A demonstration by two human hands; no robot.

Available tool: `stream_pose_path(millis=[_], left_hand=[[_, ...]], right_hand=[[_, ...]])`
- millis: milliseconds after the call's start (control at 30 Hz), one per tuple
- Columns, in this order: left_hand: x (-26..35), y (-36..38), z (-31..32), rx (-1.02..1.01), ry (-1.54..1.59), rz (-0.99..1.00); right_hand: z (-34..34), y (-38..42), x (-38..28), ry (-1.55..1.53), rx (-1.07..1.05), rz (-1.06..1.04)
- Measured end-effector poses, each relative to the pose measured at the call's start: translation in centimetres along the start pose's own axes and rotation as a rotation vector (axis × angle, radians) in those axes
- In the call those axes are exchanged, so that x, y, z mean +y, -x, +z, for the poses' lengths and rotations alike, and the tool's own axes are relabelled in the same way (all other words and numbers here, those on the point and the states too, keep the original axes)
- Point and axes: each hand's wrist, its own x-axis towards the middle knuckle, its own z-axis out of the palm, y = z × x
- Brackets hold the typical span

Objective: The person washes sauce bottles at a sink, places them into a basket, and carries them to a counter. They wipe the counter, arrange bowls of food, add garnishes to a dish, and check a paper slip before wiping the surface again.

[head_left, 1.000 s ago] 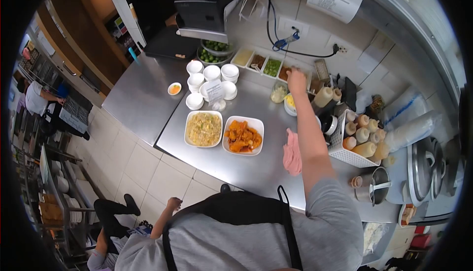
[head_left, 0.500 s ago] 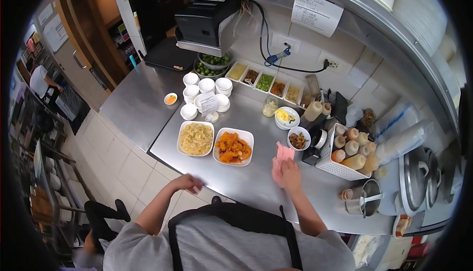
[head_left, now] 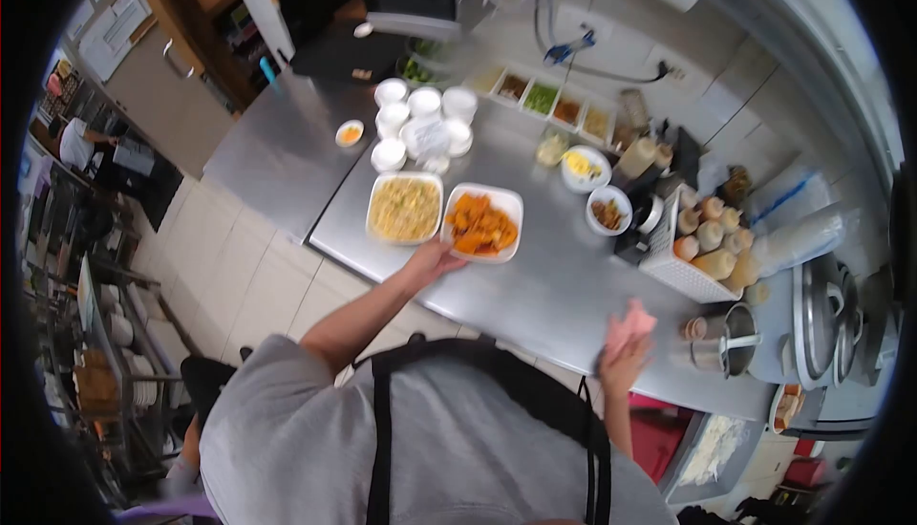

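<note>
My left hand (head_left: 432,265) grips the near left corner of a square white bowl (head_left: 497,256) filled with orange, sauce-coated pieces, its fingertips partly hidden by the rim. Just left of that stands a matching bowl of fried rice (head_left: 405,208). Toward the counter's front edge, my right hand (head_left: 623,363) presses down on a crumpled pink cloth (head_left: 632,324), which sticks out past the fingers. The counter under both hands is bare steel (head_left: 535,296).
Stacked white cups (head_left: 424,102) stand behind the bowls, with a slip of paper on them. Small bowls (head_left: 608,211), a white basket of squeeze bottles (head_left: 702,272) and a steel pot (head_left: 737,334) line the right side. Topping trays (head_left: 542,97) sit along the wall.
My left hand has come forward from the counter's edge to the bowl of orange food. My right hand has drawn the pink cloth back and right, toward the front edge. The view has shifted.
</note>
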Motion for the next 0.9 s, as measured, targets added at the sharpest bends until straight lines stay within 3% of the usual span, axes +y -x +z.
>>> stream_pose_path(millis=[67,133,167,233,367,433,500,533,600,700,767,833,900], left_hand=[[0.4,0.3,0.7,0.055,0.015,-0.010],[0.6,1.0,0.9,0.063,0.012,-0.041],[0.8,1.4,0.9,0.052,-0.004,-0.047],[0.9,2.7,0.3,0.025,-0.024,-0.099],[2.1,6.4,-0.2,-0.134,-0.066,-0.176],[2.9,8.0,-0.5,-0.187,-0.080,-0.201],[4.4,10.1,0.1,-0.267,-0.128,-0.232],[5.5,11.5,0.8,-0.271,-0.170,-0.255],[6.2,12.9,0.7,-0.310,-0.157,-0.257],[7.4,14.9,0.2,-0.313,-0.136,-0.250],[8.2,16.1,-0.6,-0.259,-0.144,-0.208],[8.7,17.2,-2.0,-0.232,-0.161,-0.203],[8.9,18.3,-3.8,-0.132,-0.169,-0.137]], right_hand=[[0.0,0.1,2.0,0.023,-0.024,0.169],[-1.8,-2.4,-0.2,-0.198,-0.093,0.429],[-0.5,-3.4,-1.0,-0.189,-0.103,0.423],[3.1,-5.0,-2.8,-0.076,0.231,0.172],[-0.4,-10.5,-16.8,-0.431,0.230,-0.162],[1.6,-13.0,-21.9,-0.321,0.226,-0.274],[5.1,-16.1,-26.6,0.367,0.288,-0.239],[5.4,-16.7,-27.9,0.376,0.289,-0.226],[5.7,-18.1,-29.6,-0.366,0.105,-0.037],[7.0,-21.1,-29.8,-0.330,0.102,0.056],[8.3,-22.8,-29.9,-0.298,0.042,0.006],[8.3,-23.1,-29.8,-0.389,-0.002,-0.457],[5.5,-19.9,-31.6,-0.457,0.042,-0.521]])
